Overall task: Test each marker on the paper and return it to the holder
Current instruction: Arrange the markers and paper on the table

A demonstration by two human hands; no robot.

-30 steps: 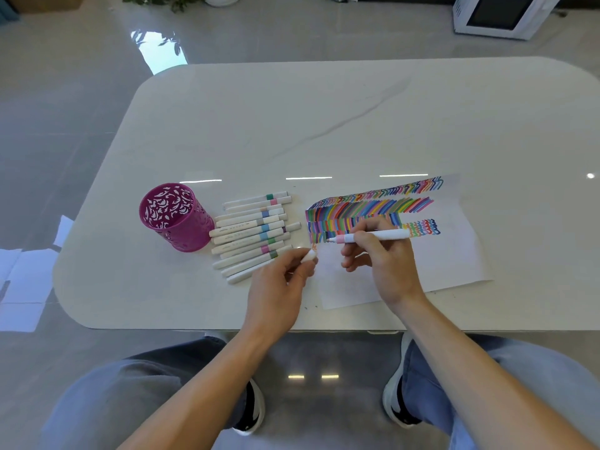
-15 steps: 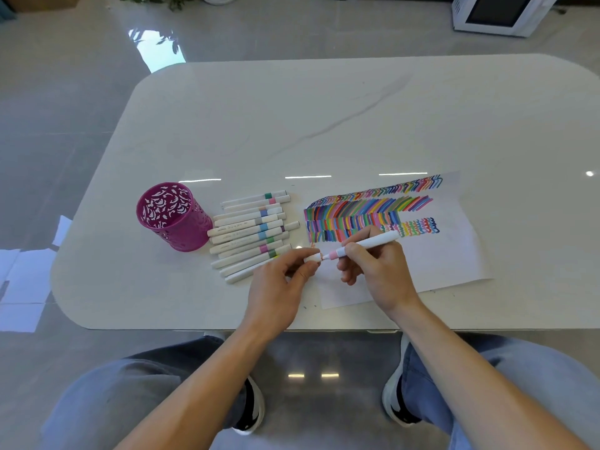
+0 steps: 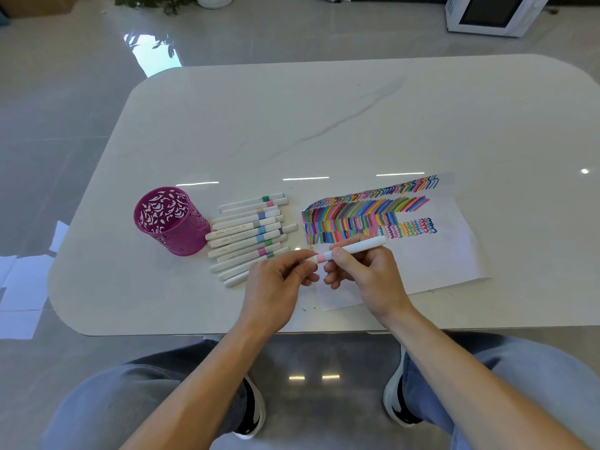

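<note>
— Far beyond both hands, what is filling the room?

— A glossy grey floor is stretching away. A white appliance is standing on it beyond the right hand, and a potted plant beyond the left hand. Nearer, the pale worktop is carrying everything.

— And on it?

— The paper is lying under and to the right of the right hand, its far part crowded with coloured strokes. Out to the left of the left hand the pink holder is standing upright. Between it and that hand a row of markers is lying side by side.

— What are the hands doing?

— The right one is gripping the barrel of a pink-banded marker. The left is pinching its cap at the tip end. I am judging that capping is under way; whether the cap is fully seated I cannot tell.

— How to do it well?

— By keeping cap and barrel in one line and pushing straight until it is seating firmly. After that the marker is wanting a trip left into the holder, not onto the row.
</note>
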